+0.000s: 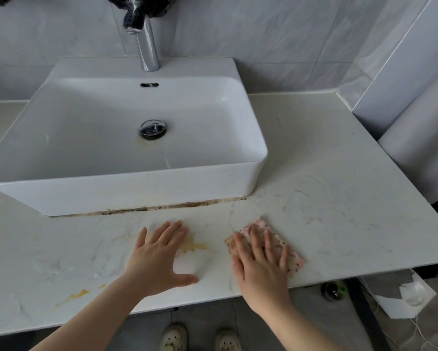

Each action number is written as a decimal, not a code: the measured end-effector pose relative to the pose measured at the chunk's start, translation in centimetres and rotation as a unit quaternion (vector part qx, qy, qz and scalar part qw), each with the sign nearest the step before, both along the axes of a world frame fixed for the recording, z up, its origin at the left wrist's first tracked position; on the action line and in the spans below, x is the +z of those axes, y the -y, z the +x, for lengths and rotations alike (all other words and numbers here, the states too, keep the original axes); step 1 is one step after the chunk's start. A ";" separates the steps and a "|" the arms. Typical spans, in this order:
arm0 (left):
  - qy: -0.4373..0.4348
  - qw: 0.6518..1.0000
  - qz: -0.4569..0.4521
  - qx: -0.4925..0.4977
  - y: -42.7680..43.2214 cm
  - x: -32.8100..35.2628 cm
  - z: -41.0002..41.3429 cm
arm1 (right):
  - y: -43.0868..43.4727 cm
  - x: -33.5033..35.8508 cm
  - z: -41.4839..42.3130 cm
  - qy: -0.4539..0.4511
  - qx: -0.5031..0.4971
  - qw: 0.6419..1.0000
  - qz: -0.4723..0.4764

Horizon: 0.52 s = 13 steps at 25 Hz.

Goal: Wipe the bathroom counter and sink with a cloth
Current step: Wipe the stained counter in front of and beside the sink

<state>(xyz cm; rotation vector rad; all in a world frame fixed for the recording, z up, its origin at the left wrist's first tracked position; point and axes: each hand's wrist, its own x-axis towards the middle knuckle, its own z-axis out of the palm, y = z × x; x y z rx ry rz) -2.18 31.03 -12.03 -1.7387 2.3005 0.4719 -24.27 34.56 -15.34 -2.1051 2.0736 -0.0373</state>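
A white rectangular sink [126, 191] stands on a pale marble counter [339, 198], with a chrome drain [153, 128] in its basin. My right hand [259, 262] lies flat, fingers spread, pressing a pink speckled cloth [292, 258] onto the counter in front of the sink's right corner. My left hand [159, 257] rests flat and open on the counter to its left, holding nothing. Yellow stains [195, 245] lie between the hands, and another yellow stain [73, 297] sits near the front left edge. Dark grime [177, 205] lines the sink's base.
A chrome faucet [147, 46] rises behind the basin against grey wall tiles. The counter's front edge runs just below my wrists. Below it are a grey floor, my two light shoes [200, 338], a floor drain [333, 291] and crumpled white paper [413, 295] at the right.
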 end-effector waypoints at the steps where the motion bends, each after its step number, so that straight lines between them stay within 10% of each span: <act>1: 0.004 1.000 0.003 -0.007 0.1 0.1 0.2 | -0.4 0.0 -0.5 -0.004 0.032 0.999 0.009; 13: 0.012 0.999 -0.003 -0.030 0.5 0.0 1.2 | 0.4 -0.2 0.5 -0.010 -0.025 0.998 0.061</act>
